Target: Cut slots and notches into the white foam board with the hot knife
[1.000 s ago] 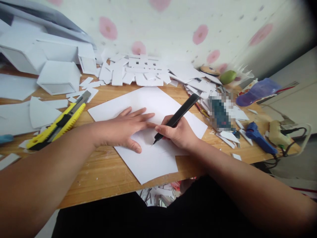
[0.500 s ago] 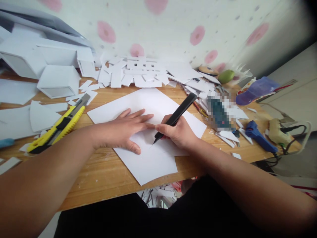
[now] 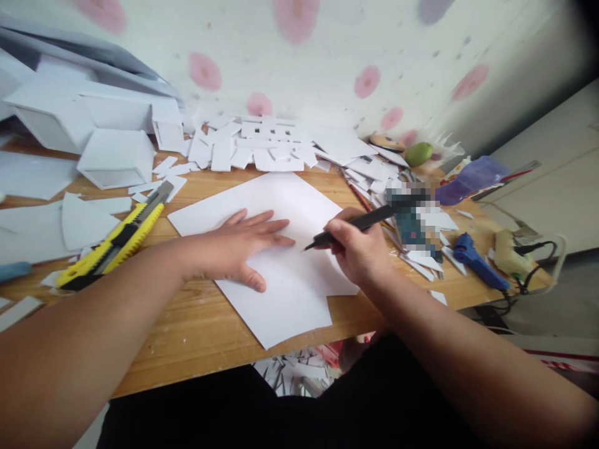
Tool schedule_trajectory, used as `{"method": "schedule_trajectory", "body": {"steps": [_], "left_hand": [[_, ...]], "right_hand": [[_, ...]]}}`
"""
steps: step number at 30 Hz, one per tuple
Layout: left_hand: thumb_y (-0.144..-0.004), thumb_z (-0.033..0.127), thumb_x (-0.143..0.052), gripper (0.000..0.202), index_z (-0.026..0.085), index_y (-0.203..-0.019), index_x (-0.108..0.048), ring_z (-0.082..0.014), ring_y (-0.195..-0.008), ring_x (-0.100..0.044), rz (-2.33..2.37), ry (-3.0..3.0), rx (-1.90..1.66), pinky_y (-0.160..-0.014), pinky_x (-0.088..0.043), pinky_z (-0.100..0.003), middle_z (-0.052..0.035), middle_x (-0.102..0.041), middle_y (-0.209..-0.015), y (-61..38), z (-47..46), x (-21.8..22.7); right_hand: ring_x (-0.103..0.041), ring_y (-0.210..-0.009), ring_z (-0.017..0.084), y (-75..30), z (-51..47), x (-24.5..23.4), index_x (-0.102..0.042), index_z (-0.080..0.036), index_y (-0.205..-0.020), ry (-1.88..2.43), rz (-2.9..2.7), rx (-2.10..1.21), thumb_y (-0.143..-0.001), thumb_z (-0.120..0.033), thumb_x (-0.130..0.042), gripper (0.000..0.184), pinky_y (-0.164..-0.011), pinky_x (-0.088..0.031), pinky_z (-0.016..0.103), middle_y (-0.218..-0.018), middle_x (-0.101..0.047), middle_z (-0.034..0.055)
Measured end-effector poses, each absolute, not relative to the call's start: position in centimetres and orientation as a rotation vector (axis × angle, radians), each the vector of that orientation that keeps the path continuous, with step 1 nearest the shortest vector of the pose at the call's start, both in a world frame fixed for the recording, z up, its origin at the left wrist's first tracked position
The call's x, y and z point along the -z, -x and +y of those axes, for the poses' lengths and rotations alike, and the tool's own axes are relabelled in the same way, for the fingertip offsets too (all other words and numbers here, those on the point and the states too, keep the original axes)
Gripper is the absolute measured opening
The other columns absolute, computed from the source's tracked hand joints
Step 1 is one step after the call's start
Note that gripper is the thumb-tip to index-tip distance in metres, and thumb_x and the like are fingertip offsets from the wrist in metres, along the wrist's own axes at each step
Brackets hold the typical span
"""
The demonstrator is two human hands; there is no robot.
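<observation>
I judge the step in hand to be drawing or scoring on the white sheet point(image 3: 283, 315), which lies flat on the bench point(image 3: 196, 340) beneath my left hand point(image 3: 238, 247); that hand's fingers are spread, grasping nothing, while my right hand point(image 3: 359, 249) has its fingers wrapped round a black pen-like tool point(image 3: 367, 221), tip angled toward the sheet's middle; any further stroke calls for a braced sheet and an exact placing of the tip; I can't tell whether it touches now, nor if it is a nib or a blade; my right hand hides part of the sheet, pixels blot out a bluish thing point(image 3: 412, 231) beyond, and white pieces point(image 3: 30, 231) run off the left edge.
</observation>
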State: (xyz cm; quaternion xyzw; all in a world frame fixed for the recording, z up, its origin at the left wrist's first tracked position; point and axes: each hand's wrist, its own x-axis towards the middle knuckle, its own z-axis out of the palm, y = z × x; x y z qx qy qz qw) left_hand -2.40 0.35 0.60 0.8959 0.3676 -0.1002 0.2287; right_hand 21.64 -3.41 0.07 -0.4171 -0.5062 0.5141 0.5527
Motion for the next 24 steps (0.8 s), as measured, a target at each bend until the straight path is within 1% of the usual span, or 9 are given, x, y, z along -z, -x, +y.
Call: {"method": "schedule_trajectory", "body": {"steps": [4,6,8,11,14,17,19,22,24], "left_hand": [[-0.076,0.066,-0.074,0.091,0.04,-0.155,-0.038,-0.0346,-0.158,0.002,1.005,-2.467,0.248,-0.123,0.003,-0.062,0.0001,-0.012,-0.172,2.4,0.3,-0.8],[-0.076,0.068,-0.073,0.09,0.04,-0.154,-0.039,-0.0363,-0.158,0.0,0.995,-2.472,0.229,-0.123,0.001,-0.064,-0.0011,-0.013,-0.172,2.5,0.3,-0.7],[-0.076,0.07,-0.071,0.089,0.04,-0.154,-0.04,-0.0367,-0.158,-0.001,0.989,-2.486,0.207,-0.122,0.0,-0.065,-0.0017,-0.014,-0.172,2.5,0.3,-0.5],[-0.076,0.07,-0.071,0.087,0.04,-0.153,-0.041,-0.0369,-0.158,-0.002,0.993,-2.511,0.156,-0.122,-0.002,-0.066,-0.0026,-0.017,-0.171,2.5,0.4,0.1],[-0.076,0.067,-0.073,0.088,0.039,-0.153,-0.042,-0.0375,-0.158,-0.004,1.022,-2.512,0.131,-0.122,-0.002,-0.066,-0.0036,-0.019,-0.171,2.1,0.2,0.3],[-0.076,0.065,-0.074,0.087,0.038,-0.153,-0.043,-0.0368,-0.158,-0.004,1.056,-2.496,0.156,-0.122,-0.003,-0.065,-0.0044,-0.019,-0.171,1.8,-0.2,-0.2],[-0.077,0.065,-0.073,0.087,0.037,-0.153,-0.043,-0.0367,-0.158,-0.004,1.06,-2.49,0.17,-0.122,-0.003,-0.065,-0.0048,-0.018,-0.171,1.7,-0.4,-0.4],[-0.078,0.067,-0.072,0.085,0.037,-0.153,-0.043,-0.0365,-0.158,-0.003,1.049,-2.495,0.16,-0.122,-0.003,-0.066,-0.0036,-0.017,-0.171,1.7,-0.4,-0.4],[-0.079,0.066,-0.071,0.084,0.038,-0.153,-0.043,-0.0354,-0.158,-0.003,1.043,-2.504,0.15,-0.122,-0.002,-0.065,-0.0026,-0.017,-0.171,1.7,-0.3,-0.3]], "right_hand": [[-0.057,-0.048,0.01,-21.9,-4.8,-1.7,-0.065,-0.021,-0.072,0.984,-1.021,-1.286,-0.054,-0.048,-0.094,0.044,-0.054,-0.061,0.03,-0.059,-0.06,-0.0054],[-0.058,-0.049,0.01,-22.0,-6.1,-1.4,-0.067,-0.021,-0.079,1.042,-1.01,-1.363,-0.052,-0.046,-0.096,0.048,-0.059,-0.063,0.031,-0.062,-0.064,-0.005],[-0.059,-0.048,0.011,-22.1,-7.4,-0.6,-0.067,-0.021,-0.084,1.111,-1.013,-1.364,-0.051,-0.044,-0.097,0.05,-0.055,-0.06,0.03,-0.063,-0.066,-0.0039],[-0.055,-0.046,0.012,-22.0,-8.8,0.8,-0.062,-0.019,-0.07,1.206,-1.053,-1.196,-0.055,-0.047,-0.094,0.045,-0.044,-0.048,0.026,-0.056,-0.062,-0.003],[-0.048,-0.046,0.012,-21.5,-9.6,1.5,-0.053,-0.021,-0.059,1.273,-1.126,-0.907,-0.065,-0.046,-0.089,0.045,-0.043,-0.041,0.025,-0.05,-0.051,-0.0054],[-0.053,-0.05,0.014,-20.5,-10.0,1.8,-0.063,-0.021,-0.074,1.334,-1.17,-0.763,-0.07,-0.043,-0.085,0.031,-0.048,-0.046,0.029,-0.057,-0.056,-0.0042],[-0.06,-0.057,0.017,-19.9,-10.2,2.1,-0.067,-0.022,-0.087,1.348,-1.182,-0.696,-0.071,-0.041,-0.084,0.03,-0.056,-0.053,0.033,-0.066,-0.063,-0.0019],[-0.066,-0.067,0.019,-19.4,-10.4,2.6,-0.062,-0.023,-0.091,1.309,-1.214,-0.617,-0.074,-0.035,-0.08,0.028,-0.065,-0.058,0.036,-0.078,-0.065,0.0],[-0.065,-0.066,0.018,-19.2,-10.5,2.8,-0.057,-0.023,-0.088,1.299,-1.252,-0.599,-0.076,-0.031,-0.076,0.023,-0.063,-0.058,0.034,-0.078,-0.064,-0.001]]}}
